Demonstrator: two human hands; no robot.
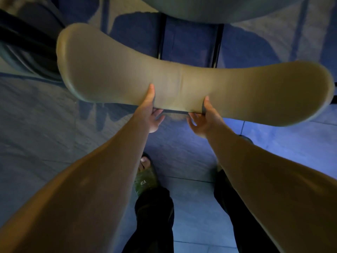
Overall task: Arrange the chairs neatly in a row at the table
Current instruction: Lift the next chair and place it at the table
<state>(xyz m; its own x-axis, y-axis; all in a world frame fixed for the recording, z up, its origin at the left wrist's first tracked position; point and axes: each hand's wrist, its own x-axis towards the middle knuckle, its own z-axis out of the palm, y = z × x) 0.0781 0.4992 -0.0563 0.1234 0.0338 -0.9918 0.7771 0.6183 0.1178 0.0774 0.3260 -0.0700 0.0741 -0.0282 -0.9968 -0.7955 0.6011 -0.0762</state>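
Note:
Seen from straight above, a chair's curved tan backrest (pixel 113 77) stretches across the middle of the head view. My left hand (pixel 152 108) grips its near edge left of centre, thumb on top and fingers underneath. My right hand (pixel 204 117) grips the same edge just to the right, also thumb on top. The chair's pale seat (pixel 218 10) shows at the top, with two black frame bars (pixel 218 44) below it. The table is not in view.
Part of another chair, dark frame and grey seat (pixel 23 42), sits at the far left, close to the backrest's left end. The floor is blue-grey tile (pixel 45 134). My feet stand behind the chair, the left in a green slipper (pixel 145 179).

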